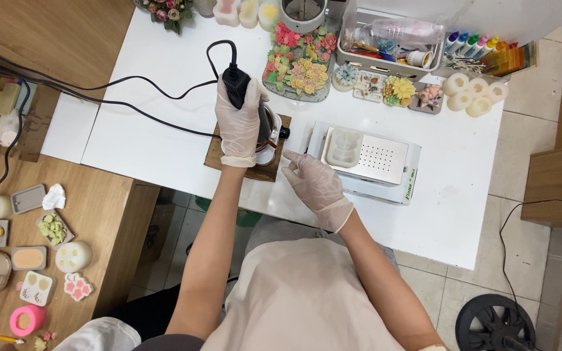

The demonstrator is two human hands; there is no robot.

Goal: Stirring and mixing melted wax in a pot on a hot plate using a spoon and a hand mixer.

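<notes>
We note the gloved left hand (239,120) gripping a black corded tool (237,86) upright over a small cup (267,140) on a wooden board (217,156), the gloved right hand (315,183) resting loosely spread just beside them.

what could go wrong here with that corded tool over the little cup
The black cord loops loosely across the white table, so it might snag and jerk the handheld tool gripped by the left hand. The small cup sits on a wooden board near the table edge; the right hand only rests beside it, so it could tip.
</notes>
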